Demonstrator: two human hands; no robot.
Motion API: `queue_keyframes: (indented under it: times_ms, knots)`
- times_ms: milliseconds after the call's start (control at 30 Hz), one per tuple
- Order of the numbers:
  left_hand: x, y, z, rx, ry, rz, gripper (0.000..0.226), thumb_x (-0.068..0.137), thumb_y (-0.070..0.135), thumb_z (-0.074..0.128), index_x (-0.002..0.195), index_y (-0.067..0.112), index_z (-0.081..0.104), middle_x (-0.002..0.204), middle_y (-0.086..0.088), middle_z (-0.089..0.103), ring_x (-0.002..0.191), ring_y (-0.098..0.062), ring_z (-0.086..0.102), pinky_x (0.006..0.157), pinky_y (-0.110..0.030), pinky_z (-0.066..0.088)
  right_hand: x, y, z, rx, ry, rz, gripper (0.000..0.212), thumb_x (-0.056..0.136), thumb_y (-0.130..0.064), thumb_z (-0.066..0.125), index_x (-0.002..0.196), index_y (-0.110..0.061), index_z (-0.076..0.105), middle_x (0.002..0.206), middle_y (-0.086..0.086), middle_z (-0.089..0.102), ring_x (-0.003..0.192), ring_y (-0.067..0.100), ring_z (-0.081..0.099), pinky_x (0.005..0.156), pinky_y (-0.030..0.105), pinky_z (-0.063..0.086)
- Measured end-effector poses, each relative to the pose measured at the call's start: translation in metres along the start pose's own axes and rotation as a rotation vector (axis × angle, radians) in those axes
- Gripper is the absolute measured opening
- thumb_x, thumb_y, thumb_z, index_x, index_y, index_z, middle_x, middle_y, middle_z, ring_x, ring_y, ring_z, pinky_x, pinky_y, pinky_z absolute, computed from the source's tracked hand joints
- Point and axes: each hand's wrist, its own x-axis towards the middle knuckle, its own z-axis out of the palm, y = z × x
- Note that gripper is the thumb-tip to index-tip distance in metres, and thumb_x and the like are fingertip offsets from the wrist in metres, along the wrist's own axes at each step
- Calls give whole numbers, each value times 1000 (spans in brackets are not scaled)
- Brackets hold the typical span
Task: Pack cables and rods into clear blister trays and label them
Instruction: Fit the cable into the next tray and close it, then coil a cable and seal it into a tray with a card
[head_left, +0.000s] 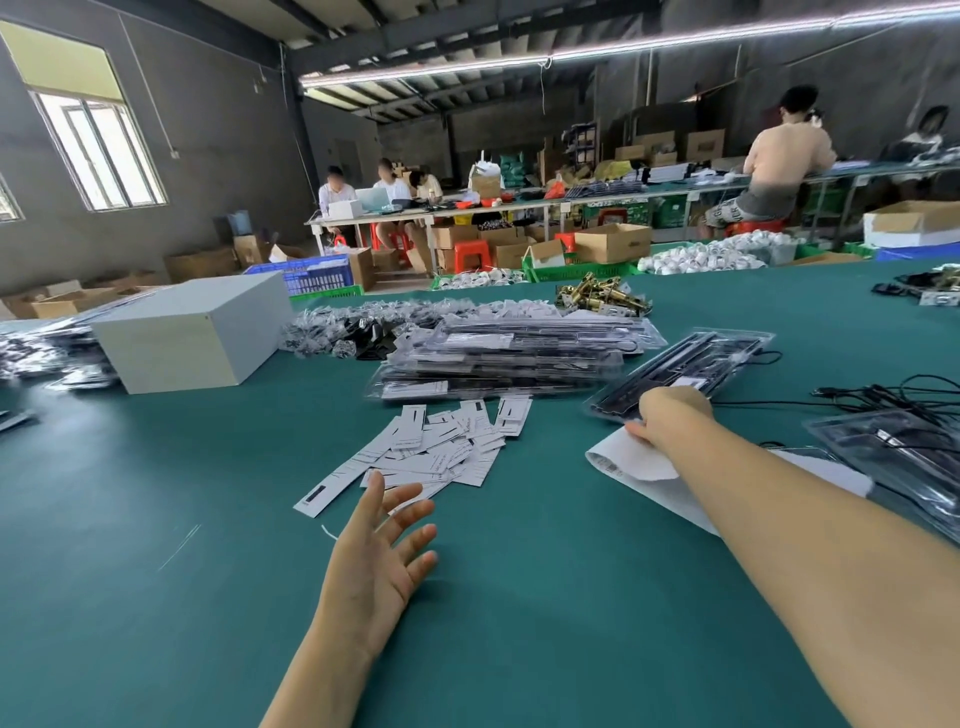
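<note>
Counter: broad teal-green counter (156, 519), worker's hands at 6 o'clock.
Left hands: left hand (382, 561) at 6 o'clock, palm up, fingers spread wide, holding nothing; fingertips just short of the label heap.
Right hands: right hand (667, 421) at 3 o'clock, knuckles toward camera, resting at the near end of a filled clear plastic blister tray with black rods inside (685, 371); thumb on a curled white paper sheet (639, 457). Whether the fingers grip the tray, cannot tell.
Labels: loose heap of white paper labels with black print (441, 449) at centre, 12 o'clock of the left hand.
Finished stock: stack of packed clear blister trays (509, 353) beyond the labels, 12 o'clock.
Supplies: tangle of thin black cables (883, 397) at 3 o'clock; further clear tray (893, 447) near it.
Step, judged: labelling the tray under the right hand.
Next move, judged: left hand must single out one label from the heap and bring it across.
</note>
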Motion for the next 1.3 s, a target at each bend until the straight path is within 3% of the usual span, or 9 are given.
queue_keyframes:
  times_ms: [267, 433, 533, 633, 800, 933, 1033, 1200, 1300]
  knots:
    - [0, -1, 1, -17, -15, -2, 50, 77, 53, 60, 100, 9, 66, 85, -7, 66, 62, -18, 60, 49, -25, 53, 5, 11, -19, -279, 70, -232, 34, 95, -33, 51, 106, -2, 59, 75, 10, 58, 55, 19, 51, 45, 26, 36]
    - [0, 0, 1, -16, -8, -10, 49, 79, 52, 60, 99, 8, 65, 87, -7, 66, 62, -17, 61, 51, -26, 54, -12, 13, -36, -457, 254, -273, 66, 95, -58, 35, 131, -2, 41, 128, 21, 41, 74, 28, 64, 53, 28, 40]
    - [0, 1, 0, -32, -6, -17, 46, 81, 51, 60, 98, 8, 65, 86, -7, 67, 61, -17, 62, 52, -26, 55, -25, 16, -62, -655, 171, -440, 31, 95, -35, 44, 80, -9, 53, 91, 13, 65, 56, 20, 62, 48, 22, 35]
    - [-1, 2, 0, -47, 1, -21, 45, 84, 50, 59, 98, 8, 65, 83, -6, 67, 63, -18, 62, 53, -26, 56, -46, 26, -86, -822, 53, -576, 49, 90, -43, 56, 56, -13, 37, 50, 1, 41, 45, 18, 40, 46, 25, 25]
    - [-2, 0, 1, -26, 6, -14, 41, 88, 48, 57, 97, 8, 64, 81, -5, 66, 64, -17, 60, 53, -26, 56, -80, 71, -104, -1239, -199, -561, 71, 75, -70, 59, 120, -18, 43, 121, 6, 57, 104, 24, 55, 74, 30, 42]
    - [-4, -2, 2, 47, -6, 4, 39, 87, 46, 58, 97, 9, 64, 83, -5, 64, 65, -17, 61, 61, -29, 54, -93, 103, -100, -1248, -56, -723, 8, 90, -18, 42, 97, -20, 38, 113, 9, 58, 94, 27, 56, 71, 36, 46]
    - [-6, -5, 3, 88, -15, 26, 41, 83, 46, 59, 98, 9, 63, 82, -5, 63, 66, -17, 61, 66, -30, 51, -109, 105, -94, -1251, 73, -805, 30, 82, 0, 36, 101, -20, 46, 110, 8, 61, 94, 29, 59, 62, 32, 34]
    - [-9, -8, 7, 140, -16, 48, 36, 90, 43, 55, 100, 8, 61, 82, -6, 63, 65, -16, 60, 62, -26, 53, -153, 110, -62, -1155, -12, -968, 30, 90, -14, 40, 117, -22, 50, 119, 5, 59, 109, 29, 57, 74, 35, 40]
    - [-10, -9, 6, 144, -9, 39, 34, 94, 41, 52, 99, 9, 61, 83, -6, 62, 67, -17, 59, 68, -29, 49, -177, 119, -51, -1116, -351, -918, 56, 92, -48, 48, 140, -23, 34, 149, 3, 32, 138, 24, 31, 106, 43, 33]
